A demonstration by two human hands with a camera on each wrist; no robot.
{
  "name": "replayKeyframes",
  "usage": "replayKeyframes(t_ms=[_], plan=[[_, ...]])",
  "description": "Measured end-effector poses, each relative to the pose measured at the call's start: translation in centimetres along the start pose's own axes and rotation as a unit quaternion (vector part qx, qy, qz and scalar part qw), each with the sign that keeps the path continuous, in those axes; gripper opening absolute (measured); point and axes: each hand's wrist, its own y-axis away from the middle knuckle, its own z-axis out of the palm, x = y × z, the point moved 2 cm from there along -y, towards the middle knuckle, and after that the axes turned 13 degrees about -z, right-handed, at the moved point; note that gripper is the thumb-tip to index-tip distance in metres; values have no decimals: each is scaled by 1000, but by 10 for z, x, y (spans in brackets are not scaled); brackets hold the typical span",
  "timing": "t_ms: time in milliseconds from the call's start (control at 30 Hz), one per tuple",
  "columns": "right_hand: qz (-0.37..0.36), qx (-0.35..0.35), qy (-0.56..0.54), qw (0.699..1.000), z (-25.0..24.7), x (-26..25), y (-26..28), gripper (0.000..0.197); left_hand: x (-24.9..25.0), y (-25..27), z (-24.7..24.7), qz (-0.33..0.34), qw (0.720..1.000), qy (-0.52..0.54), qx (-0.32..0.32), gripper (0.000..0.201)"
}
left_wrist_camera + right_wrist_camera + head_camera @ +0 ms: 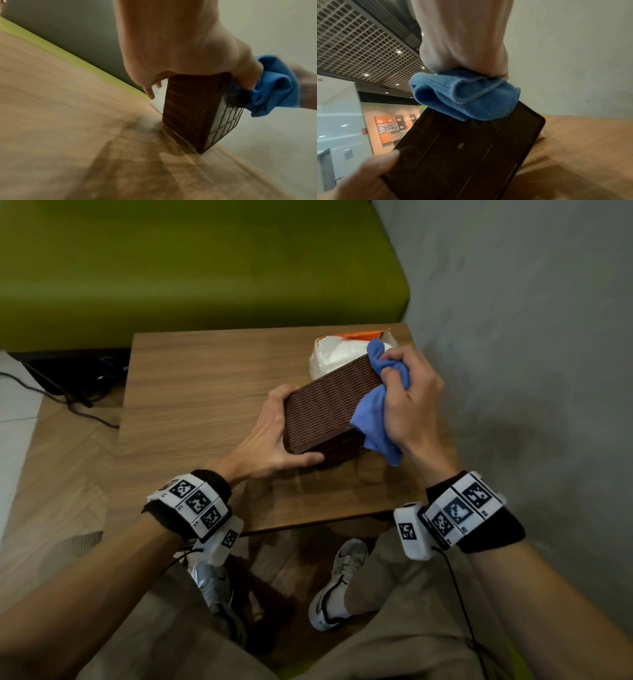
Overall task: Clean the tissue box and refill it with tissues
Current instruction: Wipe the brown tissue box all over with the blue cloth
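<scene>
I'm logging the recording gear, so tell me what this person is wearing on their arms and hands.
Both hands are bare, forearms unsleeved. The left hand and right hand each have a black wristband behind them, carrying a white block printed with square black-and-white marker codes. A thin black cable trails from the right band.

The tissue box point(327, 402) has a brown woven, ribbed texture, matt. The blue cloth point(376, 419) looks like soft ribbed microfibre. The bench point(205, 392) shows smooth wood-grain.
</scene>
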Motion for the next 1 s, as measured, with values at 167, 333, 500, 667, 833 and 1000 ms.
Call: replayKeyframes(t_ms=[167,333,500,667,833,1000], plan=[[-115,-37,-5,993,9,-33,4,14,29,-8,-18,-1,988,-148,41,116],[-181,-113,-14,977,25,-47,10,17,55,-6,-18,58,993,87,50,83],[-109,-124,36,986,19,-19,8,21,19,11,-16,-8,996,88,22,112],[-229,-209,128,942,35,-53,22,28,22,8,-22,-43,991,119,-30,111],[-227,-244,95,938,26,-38,14,27,39,7,-24,18,993,111,42,97],[-230,-264,191,917,37,-53,14,24,53,7,-19,38,996,73,46,84]])
